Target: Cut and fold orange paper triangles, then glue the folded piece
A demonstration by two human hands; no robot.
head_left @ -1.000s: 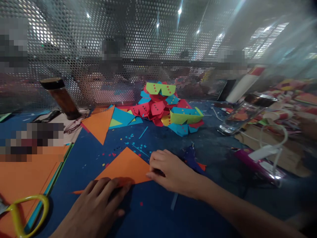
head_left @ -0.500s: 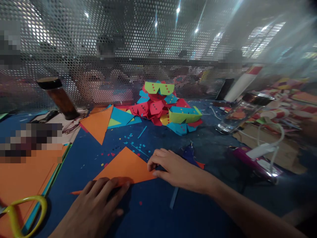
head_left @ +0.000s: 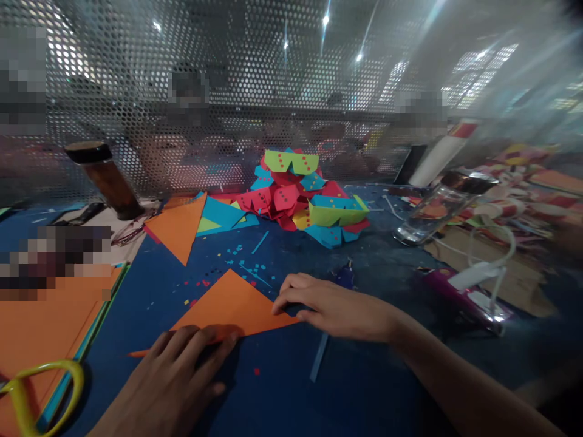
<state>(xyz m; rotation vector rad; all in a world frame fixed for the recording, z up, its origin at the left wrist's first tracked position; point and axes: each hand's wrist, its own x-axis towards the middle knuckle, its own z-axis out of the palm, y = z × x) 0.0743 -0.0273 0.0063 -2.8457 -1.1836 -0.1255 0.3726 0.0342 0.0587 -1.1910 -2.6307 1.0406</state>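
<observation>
A folded orange paper triangle (head_left: 232,303) lies on the dark blue table, its peak pointing away from me. My left hand (head_left: 170,370) rests flat over its near left edge, fingers stretched out and pressing down. A thin orange tip of the sheet shows to the left of that hand. At the right corner is my right hand (head_left: 337,306), its bent fingertips touching the paper, the thumb apart from the index finger and close to the corner. A dark blue object (head_left: 345,274), partly hidden, lies behind my right hand.
Yellow-handled scissors (head_left: 48,394) lie on stacked orange sheets (head_left: 54,328) at left. Paper glasses (head_left: 291,162) form a pile at the back. A brown bottle (head_left: 109,182), a clear bottle (head_left: 439,209) and a purple device (head_left: 464,297) stand or lie around. Paper scraps (head_left: 246,267) are scattered centrally.
My right hand has shifted slightly right along the paper's edge, and the right corner now shows more. My left hand has stayed in place. The view has moved slightly.
</observation>
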